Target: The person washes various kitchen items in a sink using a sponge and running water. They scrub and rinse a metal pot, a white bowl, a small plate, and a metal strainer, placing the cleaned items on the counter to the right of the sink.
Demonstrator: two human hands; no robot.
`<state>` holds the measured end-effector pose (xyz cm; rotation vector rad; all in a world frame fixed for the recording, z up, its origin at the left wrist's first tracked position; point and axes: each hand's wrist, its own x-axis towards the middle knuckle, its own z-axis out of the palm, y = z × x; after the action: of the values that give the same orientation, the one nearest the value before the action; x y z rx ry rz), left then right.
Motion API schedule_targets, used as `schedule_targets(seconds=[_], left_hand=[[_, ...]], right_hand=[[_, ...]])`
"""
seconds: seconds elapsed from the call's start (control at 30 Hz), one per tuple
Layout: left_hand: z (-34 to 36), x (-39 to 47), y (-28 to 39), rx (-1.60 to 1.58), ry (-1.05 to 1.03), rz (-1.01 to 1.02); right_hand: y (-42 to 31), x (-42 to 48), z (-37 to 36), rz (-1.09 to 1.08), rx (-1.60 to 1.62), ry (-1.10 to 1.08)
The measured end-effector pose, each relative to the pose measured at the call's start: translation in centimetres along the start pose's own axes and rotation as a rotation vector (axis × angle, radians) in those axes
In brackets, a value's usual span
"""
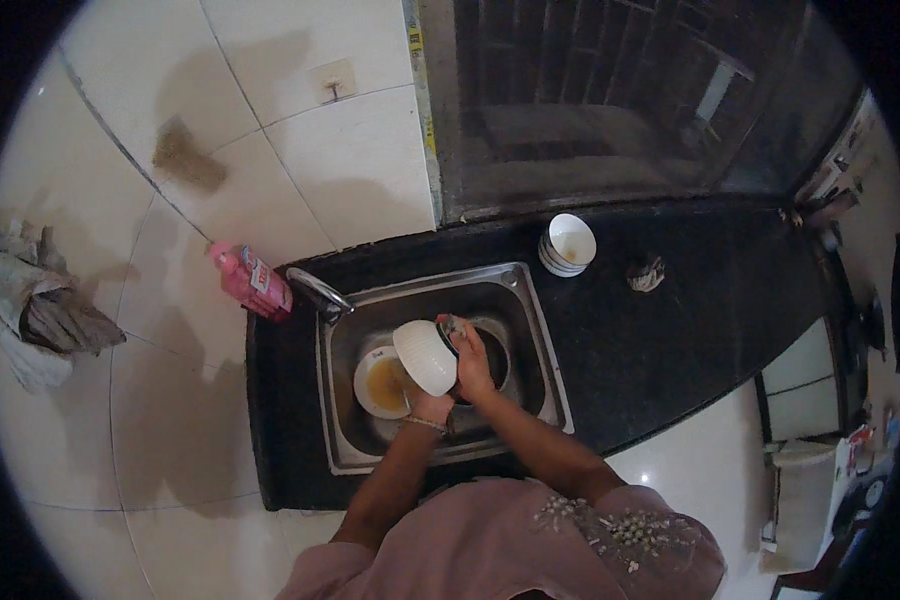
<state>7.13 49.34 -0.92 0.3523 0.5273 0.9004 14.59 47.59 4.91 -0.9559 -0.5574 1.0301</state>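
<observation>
A white ribbed bowl point(424, 357) is tilted on its side above the stainless steel sink point(546, 352). My left hand point(430, 409) grips it from below. At the bowl's open side, my right hand point(474, 366) holds a small greyish-green scrubbing cloth point(456, 328) against the rim; the bowl's inside is hidden from view. Left of the bowl, a white dish point(363, 396) with yellowish liquid lies in the sink. A round metal pot or basin point(501, 355) stands in the sink, partly covered by my right hand.
A chrome faucet point(321, 289) reaches over the sink's back left corner, beside a pink detergent bottle point(252, 280). Stacked white bowls point(568, 246) and a crumpled brownish wad point(646, 275) sit on the black countertop point(645, 352). Cloths point(52, 315) hang on the tiled wall at left.
</observation>
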Motion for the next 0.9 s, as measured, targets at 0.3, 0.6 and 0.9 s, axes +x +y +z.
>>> schedule_targets(seconds=[0.3,0.6,0.9], left_hand=[[-1.1,0.1,-1.2,0.074,0.251,0.061],[0.5,1.0,3.2,0.529,0.387,0.292],[2.4,-1.0,4.4,1.162,0.069,0.738]], right_hand=[[4.4,-1.9,-1.7,0.288,-0.039,0.199],[1.2,-2.9,0.8,-0.267,-0.638,0.092],[2.6,0.4,-4.1,-0.021,-0.679,0.048]])
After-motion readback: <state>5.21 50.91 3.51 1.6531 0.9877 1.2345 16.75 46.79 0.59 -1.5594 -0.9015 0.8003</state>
